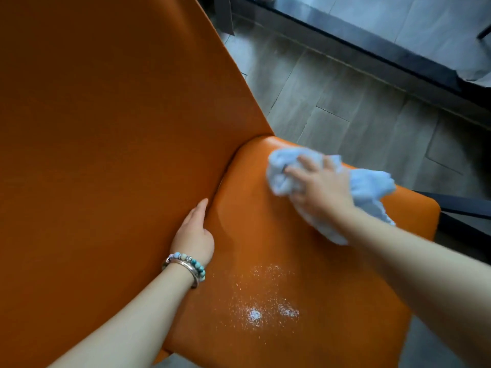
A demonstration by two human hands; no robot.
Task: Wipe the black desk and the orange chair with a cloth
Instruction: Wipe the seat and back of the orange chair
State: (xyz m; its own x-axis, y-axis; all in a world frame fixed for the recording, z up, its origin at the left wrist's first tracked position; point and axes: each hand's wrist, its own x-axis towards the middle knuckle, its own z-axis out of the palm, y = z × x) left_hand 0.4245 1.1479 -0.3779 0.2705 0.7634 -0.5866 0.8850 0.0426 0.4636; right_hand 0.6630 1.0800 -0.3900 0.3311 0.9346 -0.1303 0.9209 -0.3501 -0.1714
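The orange chair point(111, 134) fills most of the view, its tall backrest on the left and its seat point(332, 282) lower right. My right hand point(320, 185) presses a crumpled light-blue cloth point(369, 191) onto the far part of the seat, fingers spread over it. My left hand point(195, 235), wearing beaded bracelets, rests with straight fingers against the backrest where it meets the seat. A patch of white droplets point(261, 301) lies on the near part of the seat. The black desk is not clearly in view.
Grey wood-look floor point(345, 102) lies beyond the chair. A dark metal frame or sill point(372, 46) runs diagonally at the top right. A black bar point(467, 205) sticks out to the right of the seat.
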